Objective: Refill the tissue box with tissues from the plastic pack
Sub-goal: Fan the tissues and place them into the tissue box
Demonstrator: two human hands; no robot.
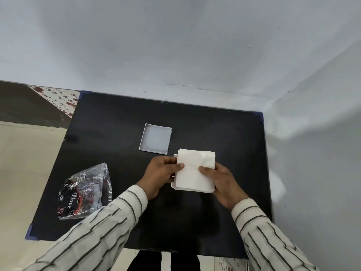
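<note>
A stack of white tissues [192, 173] lies over the white tissue box [172, 183], of which only the left rim shows beneath the stack. My left hand [162, 174] grips the stack's left edge with the thumb on top. My right hand [220, 180] holds the right edge, thumb pressing on the top sheet. The box's square lid [155, 138] rests upside down on the table, just behind the stack. The clear plastic pack [86, 191], crumpled with dark printing, lies at the table's front left.
Everything sits on a black table [224, 133] pushed into a corner, with pale walls behind and to the right. Its left edge drops to a beige floor. Striped sleeves cover both forearms.
</note>
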